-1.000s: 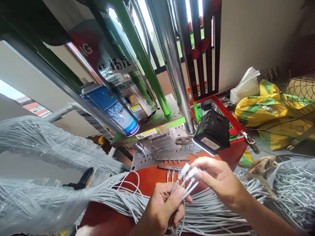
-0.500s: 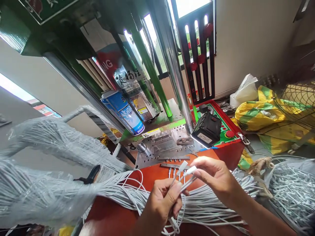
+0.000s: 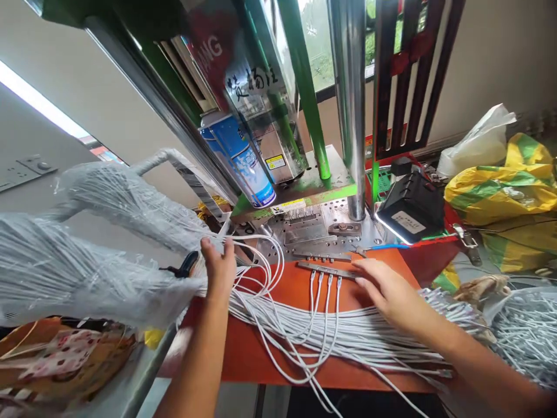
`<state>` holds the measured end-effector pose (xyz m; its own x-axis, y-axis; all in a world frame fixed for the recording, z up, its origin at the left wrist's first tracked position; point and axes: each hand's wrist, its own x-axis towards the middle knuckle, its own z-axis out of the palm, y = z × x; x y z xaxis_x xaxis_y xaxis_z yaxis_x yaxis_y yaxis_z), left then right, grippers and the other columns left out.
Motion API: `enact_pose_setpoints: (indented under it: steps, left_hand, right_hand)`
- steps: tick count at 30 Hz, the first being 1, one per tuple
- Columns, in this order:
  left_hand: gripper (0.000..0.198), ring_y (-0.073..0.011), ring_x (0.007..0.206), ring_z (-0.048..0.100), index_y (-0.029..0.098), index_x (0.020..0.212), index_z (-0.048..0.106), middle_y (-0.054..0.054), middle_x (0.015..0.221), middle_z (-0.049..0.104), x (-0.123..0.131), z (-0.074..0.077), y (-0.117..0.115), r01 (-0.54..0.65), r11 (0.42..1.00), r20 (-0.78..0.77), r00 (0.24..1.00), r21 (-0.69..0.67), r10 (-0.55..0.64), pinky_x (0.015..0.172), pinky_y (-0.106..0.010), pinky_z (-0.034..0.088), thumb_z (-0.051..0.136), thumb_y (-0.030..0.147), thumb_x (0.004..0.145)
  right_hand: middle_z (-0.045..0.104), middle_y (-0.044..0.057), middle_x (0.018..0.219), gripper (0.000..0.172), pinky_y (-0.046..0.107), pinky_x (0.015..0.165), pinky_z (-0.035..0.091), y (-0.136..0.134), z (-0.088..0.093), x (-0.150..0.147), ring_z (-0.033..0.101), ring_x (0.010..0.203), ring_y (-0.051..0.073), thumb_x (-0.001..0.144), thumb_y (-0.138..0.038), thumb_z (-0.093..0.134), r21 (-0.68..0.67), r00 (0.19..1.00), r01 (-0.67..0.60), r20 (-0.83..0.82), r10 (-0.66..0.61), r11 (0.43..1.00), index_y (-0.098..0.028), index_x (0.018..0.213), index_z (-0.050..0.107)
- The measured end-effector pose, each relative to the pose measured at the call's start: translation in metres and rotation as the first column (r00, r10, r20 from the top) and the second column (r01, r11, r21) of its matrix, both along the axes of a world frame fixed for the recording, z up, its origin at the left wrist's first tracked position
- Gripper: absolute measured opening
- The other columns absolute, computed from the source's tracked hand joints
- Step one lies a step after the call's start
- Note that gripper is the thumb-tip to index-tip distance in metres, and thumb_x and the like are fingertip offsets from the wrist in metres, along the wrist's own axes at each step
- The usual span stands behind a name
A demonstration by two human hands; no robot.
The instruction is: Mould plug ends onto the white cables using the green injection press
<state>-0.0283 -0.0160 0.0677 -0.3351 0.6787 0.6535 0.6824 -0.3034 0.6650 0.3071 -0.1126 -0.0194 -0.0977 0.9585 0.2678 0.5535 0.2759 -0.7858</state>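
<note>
My left hand is raised at the left end of the cable bundle, its thumb and forefinger apart. Looped light grey cables pass just beyond its fingertips; its other fingers are hidden. My right hand has its thumb and forefinger around the right end of a slotted metal bar. Several cables with small metal plugs hang from the bar's near side. A second metal strip with small blocks lies just behind it. Under both hands a thick bundle of grey cables crosses the red-brown table.
A green press with steel columns and a perforated metal bed stands ahead. A blue spray can is among its columns. A black box sits at right. Plastic-wrapped cables hang at left; yellow-green sacks lie at far right.
My hands have moved apart. The left has swung left, away from the two white-ended cables both hands were at; the right has come down to the metal bar. The view has shifted.
</note>
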Motion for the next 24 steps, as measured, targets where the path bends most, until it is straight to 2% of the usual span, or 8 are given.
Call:
enact_pose_setpoints:
  steps: [1,3,5,7,12,17,20,24]
  left_hand:
    - [0.054,-0.0277,0.117,0.060,0.013,0.135,0.053,-0.017,0.123,0.063,0.001,-0.010,-0.007,0.017,1.000,-0.080,0.997,-0.025,-0.019,0.104,-0.045,0.048,0.061,0.048,0.095]
    - [0.048,-0.0261,0.133,0.052,0.018,0.143,0.048,-0.016,0.138,0.057,0.021,-0.032,-0.040,0.251,0.952,-0.347,0.889,-0.174,-0.298,0.114,-0.043,0.042,0.054,0.041,0.101]
    - [0.045,-0.0257,0.138,0.047,0.023,0.141,0.050,-0.011,0.144,0.054,0.052,-0.051,-0.078,0.476,0.708,-0.449,0.552,-0.522,-0.702,0.117,-0.043,0.040,0.053,0.044,0.102]
    - [0.054,-0.0305,0.138,0.045,0.021,0.138,0.052,-0.012,0.145,0.053,0.078,-0.063,-0.103,0.477,0.604,-0.454,0.400,-0.638,-0.796,0.120,-0.049,0.036,0.058,0.055,0.097]
    - [0.061,-0.0312,0.117,0.053,0.018,0.122,0.057,-0.012,0.126,0.060,0.085,-0.071,-0.105,0.430,0.640,-0.505,0.394,-0.637,-0.768,0.106,-0.052,0.043,0.056,0.070,0.092]
    - [0.036,-0.0235,0.085,0.055,0.018,0.097,0.059,-0.006,0.092,0.062,0.073,-0.067,-0.090,0.491,0.699,-0.630,0.333,-0.520,-0.702,0.073,-0.039,0.045,0.054,0.054,0.099]
    - [0.028,-0.0219,0.079,0.055,0.018,0.084,0.059,-0.005,0.081,0.060,0.081,-0.056,-0.048,0.528,0.765,-0.713,0.369,-0.367,-0.597,0.070,-0.036,0.043,0.051,0.038,0.101]
    - [0.033,-0.0202,0.078,0.060,0.016,0.080,0.064,-0.006,0.075,0.063,0.093,-0.039,0.037,0.526,0.821,-0.733,0.466,-0.222,-0.496,0.076,-0.034,0.048,0.047,0.032,0.103]
  right_hand:
    - [0.065,0.011,0.128,0.031,0.051,0.105,0.046,0.003,-0.009,-0.002,0.058,0.118,0.028,0.103,-0.032,0.046,0.020,0.993,-0.024,0.117,0.021,1.000,-0.020,0.127,0.062]
    - [0.064,0.011,0.123,0.030,0.051,0.098,0.047,0.009,-0.023,-0.009,0.056,0.112,0.029,0.104,-0.026,0.041,0.027,0.952,-0.056,0.303,0.045,0.998,-0.020,0.125,0.062]
    - [0.063,0.011,0.116,0.031,0.049,0.092,0.048,0.016,-0.029,-0.019,0.054,0.106,0.030,0.105,-0.023,0.039,0.025,0.904,-0.038,0.427,0.023,0.999,-0.019,0.124,0.063]
    - [0.060,0.012,0.110,0.031,0.048,0.089,0.047,0.023,-0.031,-0.028,0.052,0.102,0.030,0.104,-0.020,0.038,0.036,0.874,-0.015,0.487,-0.005,0.999,-0.018,0.122,0.064]
    - [0.055,0.011,0.098,0.030,0.043,0.084,0.046,0.034,-0.033,-0.030,0.049,0.093,0.026,0.106,-0.025,0.034,0.081,0.935,-0.040,0.356,0.008,0.996,-0.017,0.106,0.063]
    - [0.059,0.009,0.100,0.024,0.043,0.087,0.047,0.067,-0.018,-0.012,0.052,0.097,0.025,0.106,-0.034,0.040,0.213,0.980,-0.068,0.196,0.025,0.975,-0.022,0.112,0.061]
    - [0.064,0.011,0.100,0.028,0.047,0.092,0.047,0.120,0.002,-0.012,0.056,0.100,0.028,0.103,-0.038,0.044,0.294,0.989,-0.031,0.150,-0.014,0.955,-0.022,0.110,0.066]
    - [0.071,0.012,0.099,0.035,0.046,0.091,0.050,0.205,0.027,-0.029,0.062,0.098,0.030,0.102,-0.042,0.044,0.297,0.991,0.035,0.117,-0.073,0.954,-0.019,0.102,0.071]
